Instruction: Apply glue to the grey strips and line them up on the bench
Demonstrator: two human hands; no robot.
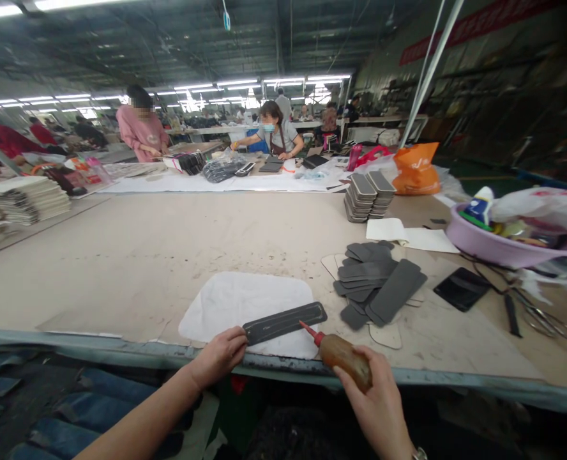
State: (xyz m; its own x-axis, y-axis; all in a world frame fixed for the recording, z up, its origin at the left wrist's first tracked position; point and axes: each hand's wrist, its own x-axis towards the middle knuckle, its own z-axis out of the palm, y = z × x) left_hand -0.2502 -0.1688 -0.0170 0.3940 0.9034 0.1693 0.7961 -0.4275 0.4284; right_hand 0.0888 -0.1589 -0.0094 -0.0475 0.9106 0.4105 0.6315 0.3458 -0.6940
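Observation:
A dark grey strip with rounded corners (283, 324) lies over a white sheet (245, 295) at the table's front edge. Thin lines of glue show along its face. My left hand (228, 351) pinches the strip's left end. In my right hand (377, 390) is a brown glue bottle (345, 358), tilted so that its red nozzle (311, 331) points at the strip's right half. The nozzle tip is at or just over the strip; I cannot tell whether it touches. Right of the sheet lies a loose pile of similar grey strips (382, 278).
Beyond the pile are stacked grey pieces (368, 195) and an orange bag (416, 169). A purple basin (513, 246), a black square (461, 289) and scissors (542, 319) lie to the right. Pale stacks (25, 201) stand left. Several co-workers, one masked (274, 134), are across the table.

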